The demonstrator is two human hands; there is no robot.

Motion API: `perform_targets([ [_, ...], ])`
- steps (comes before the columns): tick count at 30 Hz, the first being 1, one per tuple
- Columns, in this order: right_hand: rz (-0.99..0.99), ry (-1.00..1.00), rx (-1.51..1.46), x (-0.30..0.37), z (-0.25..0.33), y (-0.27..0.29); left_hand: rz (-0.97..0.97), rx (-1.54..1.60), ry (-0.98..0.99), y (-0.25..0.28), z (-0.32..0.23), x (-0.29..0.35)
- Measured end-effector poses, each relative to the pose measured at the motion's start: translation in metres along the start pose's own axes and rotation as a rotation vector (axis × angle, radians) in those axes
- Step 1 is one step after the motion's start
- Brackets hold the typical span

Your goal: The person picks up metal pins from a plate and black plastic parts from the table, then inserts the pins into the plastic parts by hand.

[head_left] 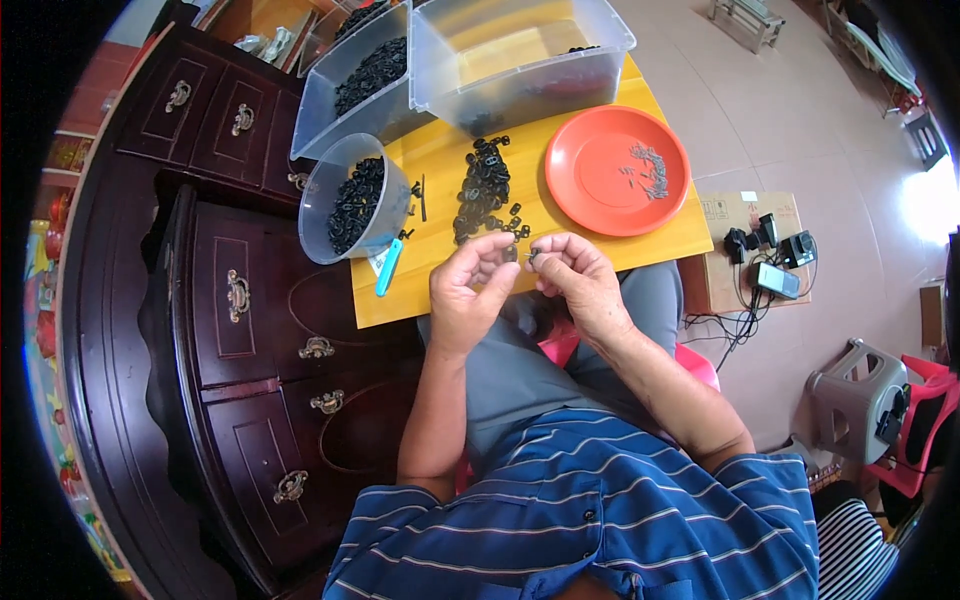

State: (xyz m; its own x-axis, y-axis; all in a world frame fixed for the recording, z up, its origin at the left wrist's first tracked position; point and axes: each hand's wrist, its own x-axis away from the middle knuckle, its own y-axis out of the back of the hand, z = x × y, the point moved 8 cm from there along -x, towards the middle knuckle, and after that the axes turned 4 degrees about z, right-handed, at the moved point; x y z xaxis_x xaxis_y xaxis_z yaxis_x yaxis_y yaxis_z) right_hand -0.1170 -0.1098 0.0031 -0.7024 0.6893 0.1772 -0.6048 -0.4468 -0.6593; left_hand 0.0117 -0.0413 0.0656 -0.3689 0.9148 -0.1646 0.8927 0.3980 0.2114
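Over the near edge of the yellow tabletop (390, 300), my left hand (463, 298) pinches a small dark plastic piece (510, 254) between thumb and fingers. Just to its right, my right hand (588, 288) is closed on a tiny part (533, 256), dark with a thin metallic end; its exact kind is too small to make out. The two fingertips are close together but apart. Beyond them lies a loose pile of small black plastic pieces (483, 185). An orange-red plate (568, 195) at the right holds several thin grey metal pins (655, 178).
A round translucent tub (312, 205) of black pieces stands at the left, beside a turquoise-handled tool (388, 268). Two translucent bins (520, 95) (320, 110) stand at the back. Dark drawers (240, 330) border the left. A cardboard box (735, 285) with devices and cables stands at the right.
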Motion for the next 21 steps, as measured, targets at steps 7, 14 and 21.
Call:
perform_targets([
  [7,-0.007,-0.013,0.013,0.002,0.0,0.0,0.034,-0.105,-0.062,-0.005,-0.006,-0.002],
  [14,-0.001,-0.009,0.016,0.002,-0.001,-0.001,0.068,-0.167,-0.076,-0.007,-0.013,-0.005],
  [21,0.033,0.005,0.016,0.001,-0.001,-0.002,0.12,-0.221,-0.073,-0.011,-0.015,-0.007],
])
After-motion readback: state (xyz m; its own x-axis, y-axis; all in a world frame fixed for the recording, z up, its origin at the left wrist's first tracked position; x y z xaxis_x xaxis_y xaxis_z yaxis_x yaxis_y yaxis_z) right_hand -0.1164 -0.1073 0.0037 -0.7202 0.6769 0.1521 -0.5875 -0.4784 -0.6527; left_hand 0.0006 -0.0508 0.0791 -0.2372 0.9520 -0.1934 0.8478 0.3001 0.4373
